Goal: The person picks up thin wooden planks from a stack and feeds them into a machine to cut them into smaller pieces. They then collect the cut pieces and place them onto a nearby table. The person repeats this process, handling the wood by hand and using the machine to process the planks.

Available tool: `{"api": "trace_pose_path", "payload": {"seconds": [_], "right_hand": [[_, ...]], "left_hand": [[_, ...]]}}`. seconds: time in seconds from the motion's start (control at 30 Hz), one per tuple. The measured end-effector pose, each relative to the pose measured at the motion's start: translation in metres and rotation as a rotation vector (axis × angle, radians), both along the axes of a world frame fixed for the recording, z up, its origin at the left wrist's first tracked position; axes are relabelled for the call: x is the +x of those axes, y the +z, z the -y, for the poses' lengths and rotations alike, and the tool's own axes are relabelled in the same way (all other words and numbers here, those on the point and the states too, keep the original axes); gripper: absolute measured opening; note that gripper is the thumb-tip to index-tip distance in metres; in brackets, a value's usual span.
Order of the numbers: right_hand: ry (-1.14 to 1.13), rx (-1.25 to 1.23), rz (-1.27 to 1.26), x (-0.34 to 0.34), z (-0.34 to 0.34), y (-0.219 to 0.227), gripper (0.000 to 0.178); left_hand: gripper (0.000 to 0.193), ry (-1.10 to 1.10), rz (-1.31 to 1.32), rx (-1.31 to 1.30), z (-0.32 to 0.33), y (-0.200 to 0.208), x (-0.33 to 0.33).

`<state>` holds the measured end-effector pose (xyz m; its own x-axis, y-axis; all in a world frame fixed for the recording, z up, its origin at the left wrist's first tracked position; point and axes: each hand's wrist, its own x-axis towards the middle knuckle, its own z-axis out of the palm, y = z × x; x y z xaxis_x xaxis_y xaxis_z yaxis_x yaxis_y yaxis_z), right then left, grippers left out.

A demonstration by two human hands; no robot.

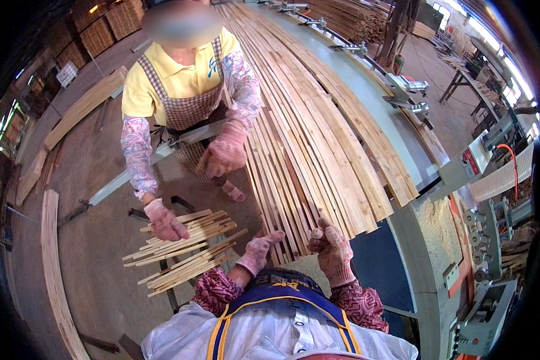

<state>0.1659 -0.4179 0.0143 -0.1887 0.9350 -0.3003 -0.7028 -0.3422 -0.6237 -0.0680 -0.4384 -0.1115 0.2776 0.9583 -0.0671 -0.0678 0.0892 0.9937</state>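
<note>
My left hand [259, 252], in a pink knit glove, lies at the near left edge of a wide layer of long wooden strips [306, 156]. Its finger and thumb are apart against the strip ends. At the near ends of the same strips, my right hand [334, 251], in a matching glove, has its fingers curled inward; whatever they hold, if anything, cannot be made out. Across from me a co-worker in a checked apron [189, 108] has one gloved hand [165, 221] on a stack of short wooden strips [186, 246]. The co-worker's other gloved hand [225, 150] is blurred beside the long strips.
A pale machine bed with metal clamps [408, 84] runs along the right of the strips. Nearer right stand a grey machine with rollers [480, 240] and sawdust [436, 231]. A long board [54, 270] lies at the left, and metal rails [126, 180] cross behind the short stack.
</note>
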Motion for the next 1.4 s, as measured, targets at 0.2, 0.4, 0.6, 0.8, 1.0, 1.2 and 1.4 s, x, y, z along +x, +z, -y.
{"api": "trace_pose_path", "payload": {"seconds": [0.2,0.4,0.6,0.8,1.0,1.2,1.4], "right_hand": [[-0.028,-0.031,0.016,-0.003,-0.001,-0.002,0.035],[-0.006,-0.038,-0.006,-0.004,0.0,-0.001,0.035],[0.023,0.005,0.014,-0.002,0.003,0.0,0.042],[0.065,0.025,0.046,-0.004,0.005,0.001,0.046],[0.074,0.031,0.041,-0.004,0.007,-0.003,0.045],[0.063,0.006,0.034,-0.007,0.009,0.0,0.042],[0.063,0.016,0.027,-0.007,0.011,0.002,0.043]], "left_hand": [[0.066,0.052,0.037,-0.13,0.0,0.001,0.003],[0.051,0.088,0.175,-0.189,0.004,0.014,0.004],[0.043,0.15,0.449,-0.431,-0.005,-0.008,0.008],[0.046,0.052,0.401,-0.172,-0.001,-0.024,0.0],[0.073,0.04,0.066,0.02,0.0,-0.004,0.002],[0.089,0.04,-0.009,-0.034,0.001,0.027,0.006],[0.05,0.064,0.335,-0.074,0.002,-0.018,0.005]]}}
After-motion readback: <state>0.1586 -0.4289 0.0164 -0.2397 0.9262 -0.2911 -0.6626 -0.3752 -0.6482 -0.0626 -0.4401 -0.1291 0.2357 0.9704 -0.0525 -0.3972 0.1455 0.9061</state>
